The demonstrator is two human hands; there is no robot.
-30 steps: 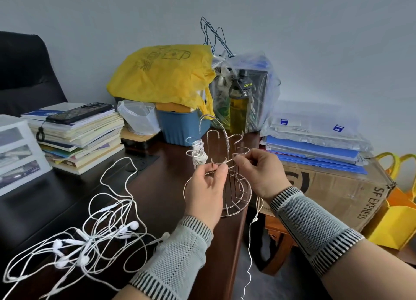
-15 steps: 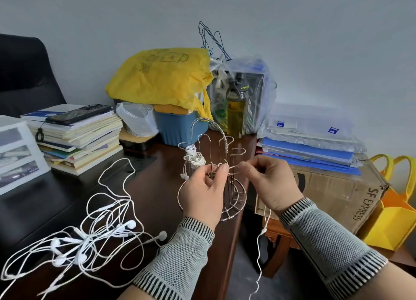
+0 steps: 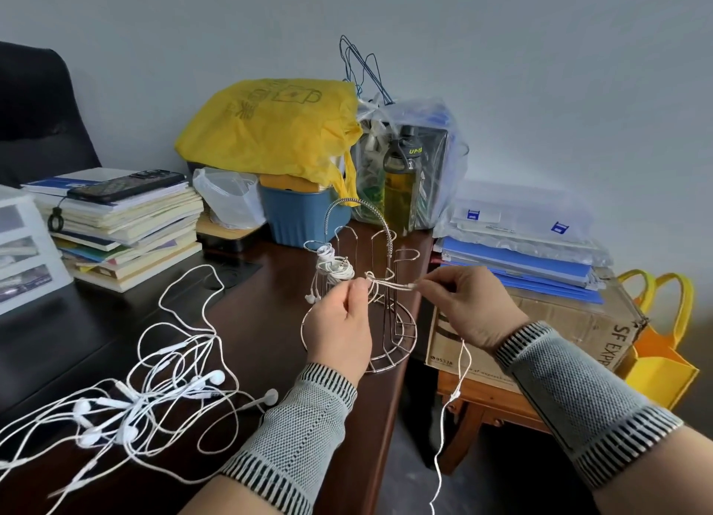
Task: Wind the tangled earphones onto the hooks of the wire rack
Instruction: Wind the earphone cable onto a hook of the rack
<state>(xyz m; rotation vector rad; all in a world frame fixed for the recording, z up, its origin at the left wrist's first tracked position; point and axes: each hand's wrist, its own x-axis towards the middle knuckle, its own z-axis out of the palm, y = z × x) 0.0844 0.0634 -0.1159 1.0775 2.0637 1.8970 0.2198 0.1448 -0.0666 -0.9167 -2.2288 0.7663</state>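
A silver wire rack [image 3: 389, 344] with several hooks stands near the desk's right edge. One white earphone is wound in a bundle [image 3: 335, 269] on a left hook. My left hand [image 3: 339, 321] pinches a white earphone cable at a front hook. My right hand [image 3: 467, 302] pinches the same cable and holds it taut to the right; its loose end [image 3: 451, 395] hangs down off the desk. A tangled pile of white earphones [image 3: 127, 402] lies on the desk at the lower left.
A stack of books with a phone [image 3: 123, 184] on top sits at the left. Behind the rack are a blue bin [image 3: 304, 217], a yellow bag [image 3: 270, 128] and a bottle [image 3: 401, 190]. A cardboard box [image 3: 540, 333] with folders stands right of the desk.
My right hand has moved to the right, away from the rack, drawing the cable taut between both hands. My left hand stays at the front hook.
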